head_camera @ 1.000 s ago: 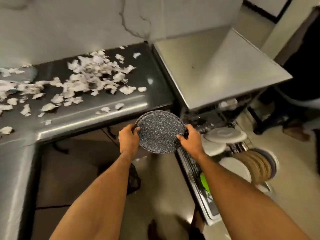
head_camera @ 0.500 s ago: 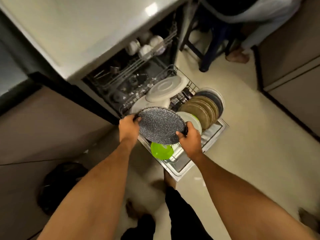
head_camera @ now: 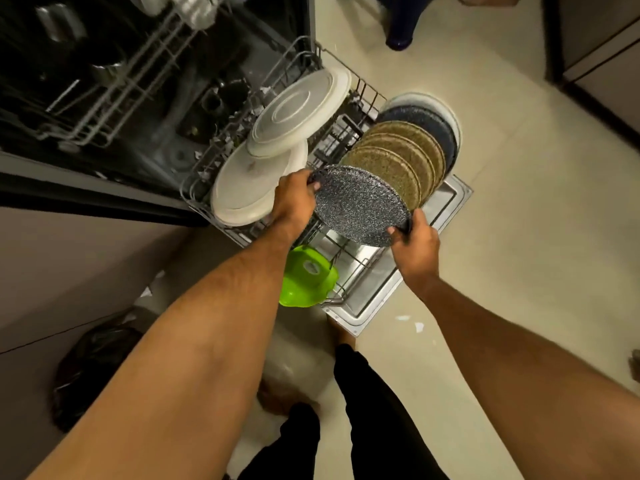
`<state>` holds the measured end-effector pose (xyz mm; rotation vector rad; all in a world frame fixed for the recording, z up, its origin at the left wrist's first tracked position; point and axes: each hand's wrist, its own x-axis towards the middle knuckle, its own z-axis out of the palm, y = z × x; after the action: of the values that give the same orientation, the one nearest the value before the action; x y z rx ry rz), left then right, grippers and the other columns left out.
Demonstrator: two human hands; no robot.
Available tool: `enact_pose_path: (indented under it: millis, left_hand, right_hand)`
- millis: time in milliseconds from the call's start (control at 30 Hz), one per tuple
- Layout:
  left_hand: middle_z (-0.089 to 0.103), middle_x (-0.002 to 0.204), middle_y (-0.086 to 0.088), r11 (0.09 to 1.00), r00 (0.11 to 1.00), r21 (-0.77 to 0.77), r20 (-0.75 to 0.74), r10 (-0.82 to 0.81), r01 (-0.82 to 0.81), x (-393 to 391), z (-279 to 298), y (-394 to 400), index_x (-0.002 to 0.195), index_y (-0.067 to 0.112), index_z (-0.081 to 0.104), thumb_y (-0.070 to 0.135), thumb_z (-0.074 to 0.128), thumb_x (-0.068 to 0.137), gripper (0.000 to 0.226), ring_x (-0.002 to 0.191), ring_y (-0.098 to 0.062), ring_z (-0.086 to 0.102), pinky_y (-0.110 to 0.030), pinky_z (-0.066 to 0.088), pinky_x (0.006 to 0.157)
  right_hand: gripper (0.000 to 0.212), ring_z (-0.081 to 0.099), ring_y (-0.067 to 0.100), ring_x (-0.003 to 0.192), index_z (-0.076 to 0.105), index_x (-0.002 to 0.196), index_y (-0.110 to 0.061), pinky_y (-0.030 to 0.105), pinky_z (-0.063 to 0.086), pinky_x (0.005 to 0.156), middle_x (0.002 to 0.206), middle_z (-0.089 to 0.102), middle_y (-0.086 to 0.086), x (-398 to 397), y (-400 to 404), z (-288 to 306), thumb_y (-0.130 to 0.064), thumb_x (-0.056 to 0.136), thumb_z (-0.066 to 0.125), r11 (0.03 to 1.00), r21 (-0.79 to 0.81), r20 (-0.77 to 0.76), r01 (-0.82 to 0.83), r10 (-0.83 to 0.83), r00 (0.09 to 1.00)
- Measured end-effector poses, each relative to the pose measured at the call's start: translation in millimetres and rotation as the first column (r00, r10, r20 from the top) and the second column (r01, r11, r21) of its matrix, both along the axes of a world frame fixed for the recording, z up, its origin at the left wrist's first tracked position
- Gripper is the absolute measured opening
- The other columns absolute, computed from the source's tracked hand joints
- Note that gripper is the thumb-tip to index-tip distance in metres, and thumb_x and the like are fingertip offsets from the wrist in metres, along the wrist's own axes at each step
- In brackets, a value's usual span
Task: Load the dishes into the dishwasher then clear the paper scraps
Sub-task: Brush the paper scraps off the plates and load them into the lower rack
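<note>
Far left, low on the floor against the cabinet: a dark bag, crumpled. Above it, the open dishwasher cavity with a wire upper rack, blurred, contents too dim to name. Pulled out over the open door: the lower rack. In its left half, two large white plates, one overlapping the other, both leaning. Gripping the left rim of the speckled grey plate: the left hand, fingers curled over the edge. Plate held tilted just above the rack's front section, close in front of a row of upright tan speckled plates. Behind those, a dark blue speckled plate and a white one at the very back, all on edge. Below the held plate, a lime-green plastic dish at the rack's near corner. Pinching the plate's lower right rim: the right hand, thumb on top, fingers underneath. On the pale floor to the right of the door, two small paper scraps. Upper right, a dark blue stool leg.
</note>
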<state>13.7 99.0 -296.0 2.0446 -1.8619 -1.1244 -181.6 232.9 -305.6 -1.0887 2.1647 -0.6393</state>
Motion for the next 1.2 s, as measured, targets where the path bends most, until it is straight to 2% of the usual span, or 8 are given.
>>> enact_pose_path:
  millis: [300,400,533,667,767,833,1000,1200]
  left_hand:
    - [0.069,0.113,-0.015,0.999,0.995,-0.026,0.096,-0.030,0.032,3,-58,9,0.118,0.008,0.065,0.016,0.059,0.098,0.022,0.108,-0.034,0.061,-0.047,0.051,0.092]
    - [0.067,0.118,-0.014,0.998,0.995,-0.052,0.101,-0.017,0.022,1,-64,11,0.122,0.009,0.063,0.016,0.059,0.098,0.025,0.113,-0.033,0.059,-0.044,0.049,0.095]
    - [0.066,0.124,-0.011,0.999,0.991,-0.048,0.134,0.022,-0.015,-2,-72,14,0.128,0.011,0.060,0.016,0.061,0.098,0.031,0.117,-0.029,0.058,-0.038,0.045,0.096]
    - [0.066,0.123,-0.011,0.998,0.994,-0.019,0.093,0.056,-0.054,-1,-81,15,0.129,0.010,0.059,0.011,0.060,0.097,0.032,0.116,-0.025,0.059,-0.036,0.048,0.097]
    - [0.065,0.127,-0.010,1.000,0.994,-0.013,0.104,0.023,-0.022,-2,-88,15,0.132,0.012,0.057,0.009,0.061,0.094,0.038,0.119,-0.026,0.059,-0.039,0.051,0.100]
    - [0.062,0.131,-0.010,1.000,0.995,-0.012,0.099,0.023,-0.022,-4,-92,15,0.135,0.011,0.055,0.007,0.062,0.093,0.043,0.122,-0.027,0.058,-0.041,0.050,0.103]
    - [0.054,0.142,-0.011,1.000,0.994,-0.008,0.106,0.013,-0.013,-5,-97,18,0.145,0.009,0.046,0.001,0.066,0.089,0.060,0.130,-0.028,0.053,-0.044,0.048,0.107]
    - [0.051,0.146,-0.011,0.999,0.990,-0.031,0.136,0.027,-0.023,-4,-94,24,0.148,0.009,0.042,0.005,0.065,0.090,0.062,0.131,-0.027,0.052,-0.040,0.048,0.106]
  right_hand:
    - [0.016,0.056,0.021,0.076,0.053,0.103,-0.012,0.030,0.043,0.066,0.085,0.064,0.003,7,2,-50,-0.004,0.093,0.063,0.999,0.022,0.027,-0.047,0.046,0.999]
    - [0.015,0.059,0.022,0.075,0.053,0.099,-0.011,0.033,0.048,0.064,0.083,0.064,0.005,11,2,-56,-0.003,0.093,0.063,0.998,0.022,0.016,-0.061,0.061,0.998]
    - [0.013,0.055,0.019,0.074,0.056,0.100,-0.007,0.026,0.038,0.065,0.084,0.061,0.001,18,3,-60,-0.001,0.093,0.063,0.993,0.035,0.015,-0.110,0.109,0.994]
    - [0.017,0.055,0.018,0.076,0.060,0.106,-0.005,0.022,0.036,0.067,0.086,0.062,0.003,22,6,-62,0.003,0.090,0.061,0.984,0.056,-0.005,-0.171,0.172,0.985]
    - [0.022,0.066,0.030,0.084,0.063,0.105,-0.005,0.028,0.048,0.069,0.094,0.071,0.014,25,5,-65,0.005,0.086,0.060,0.961,0.096,-0.024,-0.259,0.263,0.965]
    - [0.026,0.068,0.037,0.094,0.063,0.110,-0.004,0.037,0.058,0.079,0.103,0.072,0.017,28,2,-65,0.004,0.085,0.061,0.952,0.120,-0.030,-0.283,0.289,0.957]
    - [0.032,0.066,0.036,0.105,0.063,0.117,-0.007,0.036,0.054,0.085,0.112,0.071,0.014,32,-7,-63,-0.004,0.085,0.067,0.954,0.130,-0.007,-0.271,0.274,0.962]
    - [0.030,0.067,0.033,0.104,0.062,0.115,-0.008,0.033,0.051,0.084,0.112,0.072,0.012,32,-9,-62,-0.008,0.086,0.071,0.953,0.139,-0.013,-0.270,0.274,0.962]
